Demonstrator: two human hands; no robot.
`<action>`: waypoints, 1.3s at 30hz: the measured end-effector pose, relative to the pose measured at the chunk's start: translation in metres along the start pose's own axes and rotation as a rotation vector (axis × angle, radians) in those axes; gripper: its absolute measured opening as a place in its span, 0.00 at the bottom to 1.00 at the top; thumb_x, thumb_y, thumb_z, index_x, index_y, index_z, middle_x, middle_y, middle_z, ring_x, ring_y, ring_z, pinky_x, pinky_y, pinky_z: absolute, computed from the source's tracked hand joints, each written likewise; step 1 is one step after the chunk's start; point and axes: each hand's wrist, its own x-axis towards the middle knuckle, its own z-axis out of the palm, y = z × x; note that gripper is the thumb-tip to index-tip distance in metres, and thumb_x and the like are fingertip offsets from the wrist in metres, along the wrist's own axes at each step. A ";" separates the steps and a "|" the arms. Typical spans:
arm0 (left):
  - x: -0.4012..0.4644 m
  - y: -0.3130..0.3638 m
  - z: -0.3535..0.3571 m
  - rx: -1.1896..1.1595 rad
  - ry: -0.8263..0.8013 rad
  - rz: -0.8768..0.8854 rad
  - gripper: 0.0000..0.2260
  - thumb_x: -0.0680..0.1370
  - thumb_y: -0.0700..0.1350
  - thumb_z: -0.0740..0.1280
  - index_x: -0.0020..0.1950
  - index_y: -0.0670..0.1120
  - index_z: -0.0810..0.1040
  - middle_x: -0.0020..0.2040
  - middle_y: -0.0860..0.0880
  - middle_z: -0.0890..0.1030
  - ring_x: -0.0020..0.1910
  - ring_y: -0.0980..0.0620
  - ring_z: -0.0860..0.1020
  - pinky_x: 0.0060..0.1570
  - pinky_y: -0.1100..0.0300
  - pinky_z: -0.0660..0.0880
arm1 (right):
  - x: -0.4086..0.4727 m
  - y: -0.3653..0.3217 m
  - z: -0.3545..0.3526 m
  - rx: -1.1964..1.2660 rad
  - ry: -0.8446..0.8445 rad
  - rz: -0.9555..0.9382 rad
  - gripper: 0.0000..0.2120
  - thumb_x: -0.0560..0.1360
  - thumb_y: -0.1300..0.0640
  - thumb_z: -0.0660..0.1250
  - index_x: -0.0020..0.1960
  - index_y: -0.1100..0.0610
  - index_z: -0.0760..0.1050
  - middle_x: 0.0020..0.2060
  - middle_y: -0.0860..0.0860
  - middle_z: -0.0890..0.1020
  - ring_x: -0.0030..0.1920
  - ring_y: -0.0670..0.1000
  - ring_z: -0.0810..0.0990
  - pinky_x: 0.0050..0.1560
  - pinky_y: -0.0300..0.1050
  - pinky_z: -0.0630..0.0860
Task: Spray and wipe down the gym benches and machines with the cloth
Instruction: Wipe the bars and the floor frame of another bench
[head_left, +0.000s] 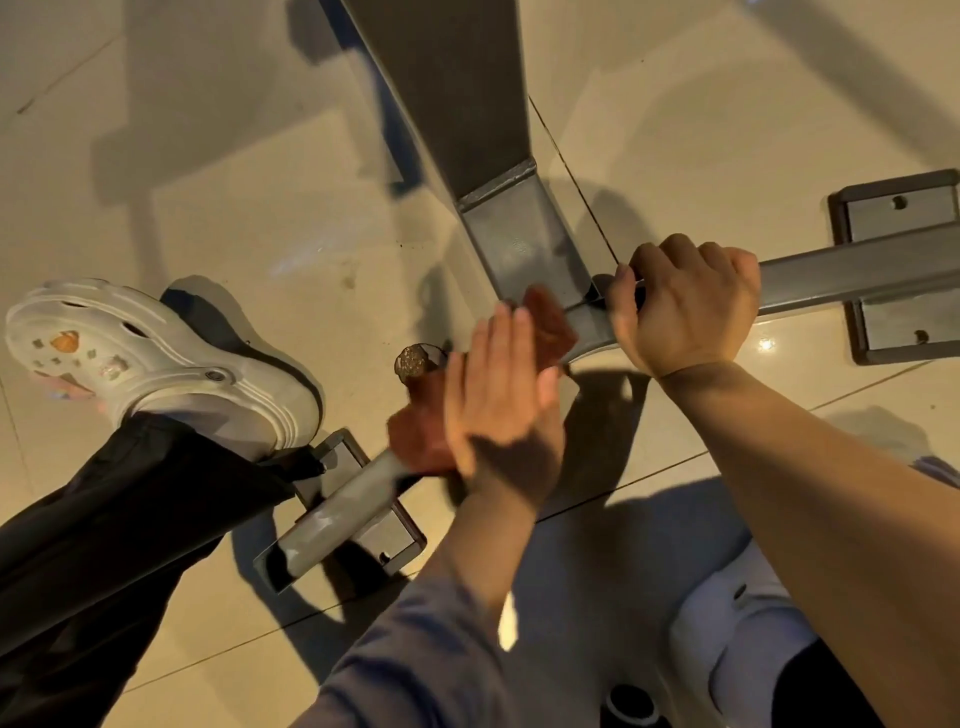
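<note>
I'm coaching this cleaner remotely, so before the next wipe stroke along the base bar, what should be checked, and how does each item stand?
1. Cloth on the bar: ok.
2. Left hand pressing flat on the cloth: ok.
3. Right hand gripping the bar for support: ok.
4. Shoe off the bar's left end: ok, it stands beside it.
5. Spray bottle within reach: cannot tell, none in view.
6. Bar wet with spray: cannot tell.

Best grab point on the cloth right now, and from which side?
Judging by its pose, take the cloth at its far end, the flap sticking out past the left hand fingertips. Come from above. The middle is pressed flat under that hand against the base bar, and the right hand grips the bar just right of the flap, so side access looks tight.
</note>
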 end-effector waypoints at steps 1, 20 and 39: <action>0.009 0.016 0.003 -0.019 -0.006 0.030 0.22 0.83 0.51 0.51 0.73 0.45 0.69 0.72 0.46 0.72 0.71 0.48 0.70 0.68 0.50 0.68 | 0.000 0.001 0.001 -0.004 0.005 0.000 0.19 0.77 0.49 0.54 0.37 0.58 0.76 0.32 0.55 0.76 0.32 0.58 0.72 0.42 0.49 0.65; -0.133 -0.120 -0.060 0.145 -0.109 -0.214 0.23 0.79 0.46 0.55 0.74 0.41 0.61 0.73 0.35 0.66 0.71 0.35 0.64 0.68 0.35 0.62 | 0.000 0.000 -0.008 0.068 -0.092 0.001 0.21 0.77 0.48 0.51 0.40 0.60 0.76 0.35 0.58 0.77 0.35 0.60 0.73 0.46 0.51 0.64; -0.005 0.034 0.002 0.025 0.058 -0.046 0.22 0.82 0.50 0.57 0.75 0.47 0.66 0.73 0.45 0.69 0.73 0.46 0.67 0.71 0.48 0.64 | 0.000 0.001 0.002 0.012 0.019 -0.019 0.19 0.78 0.50 0.54 0.36 0.59 0.74 0.30 0.56 0.76 0.31 0.59 0.71 0.41 0.50 0.65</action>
